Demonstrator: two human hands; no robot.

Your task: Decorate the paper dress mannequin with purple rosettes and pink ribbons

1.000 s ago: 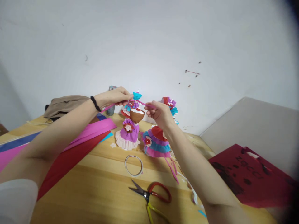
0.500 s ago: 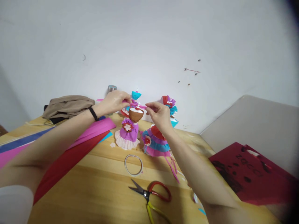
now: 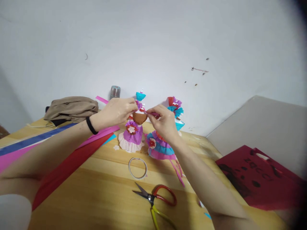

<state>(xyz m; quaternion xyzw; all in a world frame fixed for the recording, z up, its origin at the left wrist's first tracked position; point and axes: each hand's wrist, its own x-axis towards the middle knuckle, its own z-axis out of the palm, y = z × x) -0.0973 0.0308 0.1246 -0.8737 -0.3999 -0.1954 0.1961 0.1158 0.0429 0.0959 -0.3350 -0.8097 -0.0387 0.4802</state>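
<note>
A small paper doll figure with a brown cup-like part (image 3: 139, 118) and a purple-and-white ruffled skirt (image 3: 131, 140) stands upright between my hands. My left hand (image 3: 120, 110) is pinched at the left of its narrow white-and-red top; the fingertips are partly hidden. Behind that wrist, a pink paper strip (image 3: 102, 99) sticks out. On the other side, my right hand (image 3: 163, 119) pinches a pink strip end (image 3: 153, 113) close to the top of the brown part. Whether both pieces are one strip cannot be seen. A second figure with a tiered ruffled skirt (image 3: 160, 148) stands below my right hand.
Scissors (image 3: 150, 198) lie spread on the wooden table, with a tape roll (image 3: 137, 167) behind them. Crepe paper sheets (image 3: 69, 169) run under my left arm. A brown cloth (image 3: 72, 108) and metallic container (image 3: 115, 91) are at back left, a red bag (image 3: 254, 179) at right.
The pink strip was stretched between my hands in front of the brown part's top; that span no longer shows. Both hands have turned and lowered slightly, staying close to the doll.
</note>
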